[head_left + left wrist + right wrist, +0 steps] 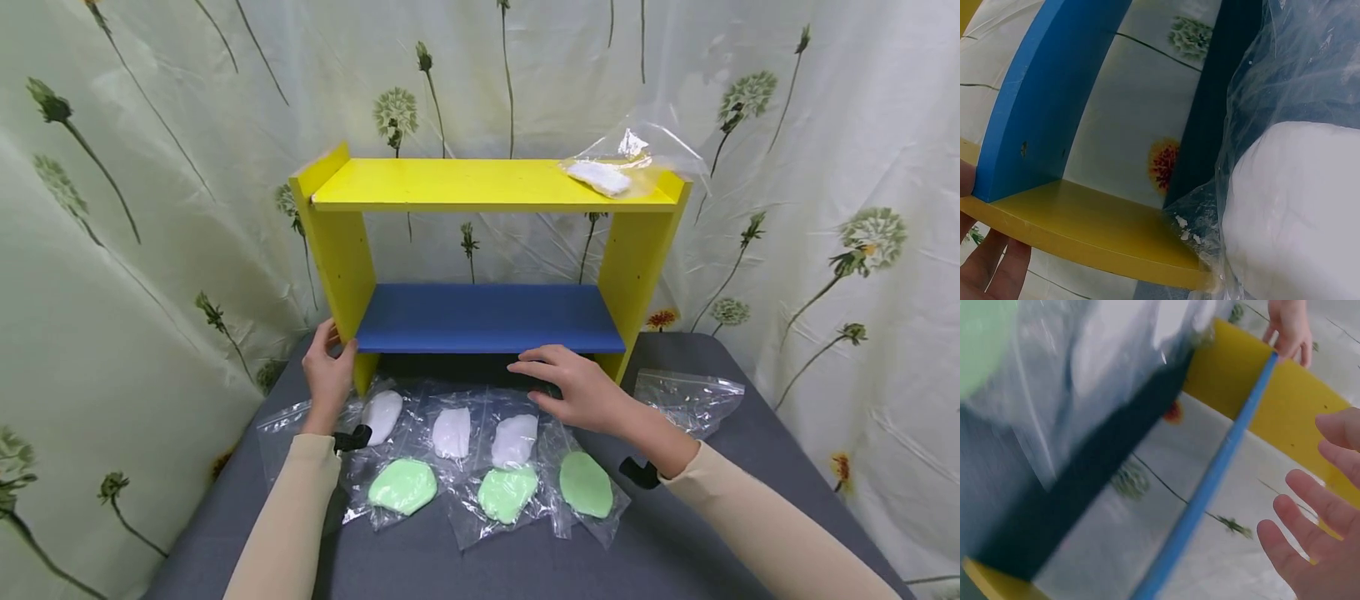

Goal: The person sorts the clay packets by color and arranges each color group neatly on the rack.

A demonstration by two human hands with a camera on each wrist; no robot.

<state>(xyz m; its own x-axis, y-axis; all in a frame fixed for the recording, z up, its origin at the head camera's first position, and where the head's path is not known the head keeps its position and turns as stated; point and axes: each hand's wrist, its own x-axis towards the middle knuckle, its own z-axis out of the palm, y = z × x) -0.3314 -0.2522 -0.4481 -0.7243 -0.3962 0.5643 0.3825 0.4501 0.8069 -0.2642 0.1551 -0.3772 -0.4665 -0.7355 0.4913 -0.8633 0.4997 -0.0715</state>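
Observation:
A small shelf unit with yellow side panels [341,267], a yellow top board [450,182] and a blue shelf board [487,317] stands on the dark table. My left hand [330,375] grips the edge of the left side panel at the blue board's height. Its thumb lies at the front and its fingers [1009,269] reach round the outer side. My right hand [573,387] hovers before the right part of the blue board, fingers spread and nothing in them. In the right wrist view those fingers [1310,500] are apart from the board.
Clear bags holding white lumps [452,433] and flat green pieces [403,486] lie in front of the unit. Another bag with a white lump [600,177] sits on the top board's right end. A clear bag [686,400] lies at right. A flowered curtain [810,167] hangs behind.

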